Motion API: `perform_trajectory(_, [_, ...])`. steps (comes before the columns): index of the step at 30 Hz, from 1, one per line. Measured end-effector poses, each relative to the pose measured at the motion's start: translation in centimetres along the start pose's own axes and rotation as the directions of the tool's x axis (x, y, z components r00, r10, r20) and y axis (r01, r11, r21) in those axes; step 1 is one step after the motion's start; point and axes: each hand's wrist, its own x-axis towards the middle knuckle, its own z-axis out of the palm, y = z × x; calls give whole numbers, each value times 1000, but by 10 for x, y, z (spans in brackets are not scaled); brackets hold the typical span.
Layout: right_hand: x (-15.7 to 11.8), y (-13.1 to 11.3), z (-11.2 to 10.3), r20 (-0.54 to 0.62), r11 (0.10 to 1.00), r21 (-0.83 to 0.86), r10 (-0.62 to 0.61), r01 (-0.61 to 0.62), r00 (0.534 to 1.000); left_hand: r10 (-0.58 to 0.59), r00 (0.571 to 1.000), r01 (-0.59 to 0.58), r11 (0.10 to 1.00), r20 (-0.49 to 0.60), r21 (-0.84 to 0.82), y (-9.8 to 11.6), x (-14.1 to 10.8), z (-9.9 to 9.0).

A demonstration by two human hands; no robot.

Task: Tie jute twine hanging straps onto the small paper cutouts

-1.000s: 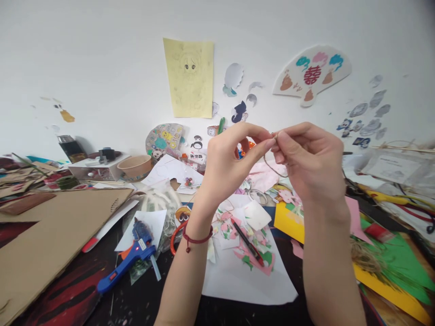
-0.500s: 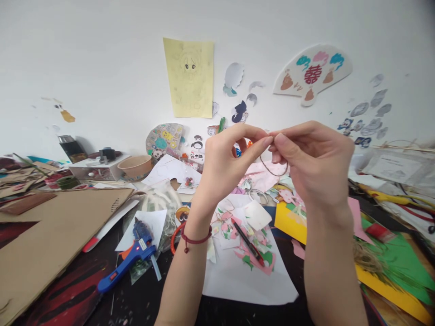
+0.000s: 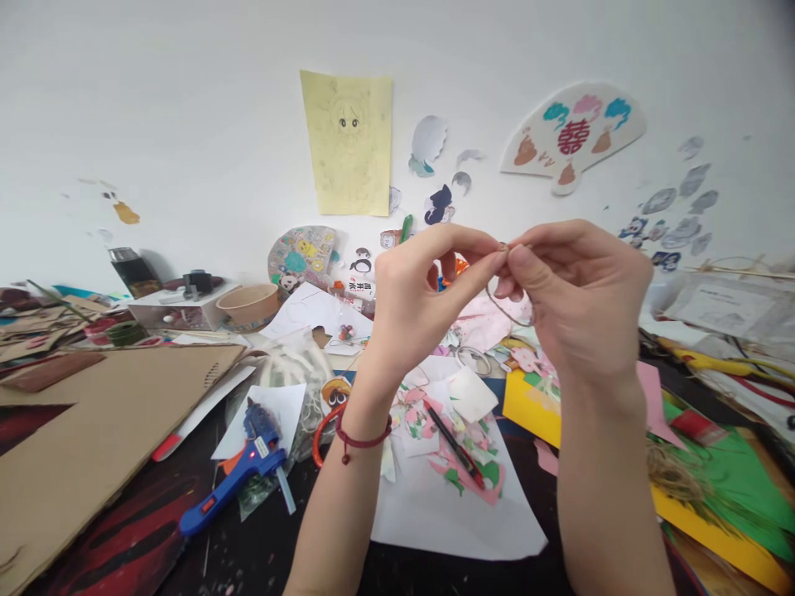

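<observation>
A thin brown twine (image 3: 508, 310) is pinched between my two hands, with a loop of it hanging below the fingertips. My left hand (image 3: 435, 290), with a dark red cord bracelet at the wrist, grips it between thumb and forefinger. Touching those fingertips from the right, my right hand (image 3: 571, 290) pinches the same twine. The exact spot where the twine meets the fingers is partly hidden. Below the hands, a white sheet (image 3: 435, 521) bears pink and green paper scraps and a dark pen (image 3: 456, 447).
A blue glue gun (image 3: 233, 488) lies left of my forearm, near a large cardboard piece (image 3: 124, 430). Farther back stand a round tan bowl (image 3: 248, 305) and a dark flask (image 3: 130, 269). Green paper (image 3: 739, 480) and loose twine (image 3: 674, 476) are at the right.
Both hands' fingertips have shifted slightly right, still pinching the twine. The hanging loop has moved right and more of it is behind my right hand.
</observation>
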Motion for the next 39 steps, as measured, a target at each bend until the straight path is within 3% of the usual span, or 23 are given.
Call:
perform_trajectory(5, [0, 0, 0, 0, 1000, -1, 16, -16, 1000, -159, 987, 160, 983, 18, -86, 1, -2, 2])
perform_trajectory(9, [0, 4, 3, -69, 999, -46, -3, 0, 998, -222, 975, 218, 965, -11, -144, 0, -3, 9])
perform_trajectory(13, [-2, 7, 7, -127, 999, -37, -35, 30, 991, -237, 966, 222, 965, -103, -141, 0, -3, 21])
perform_trajectory(19, [-4, 10, 8, -44, 999, -32, 19, -20, 999, -245, 951, 204, 956, -189, -213, -1, -6, 34])
perform_trajectory(34, [-7, -1, 11, -29, 976, 95, 199, -196, 980, -256, 951, 174, 905, -171, -389, -1, -12, 47])
perform_trajectory(39, [-7, 0, 12, -51, 974, 127, 194, -186, 980, -254, 955, 205, 937, -150, -283, -1, -16, 49])
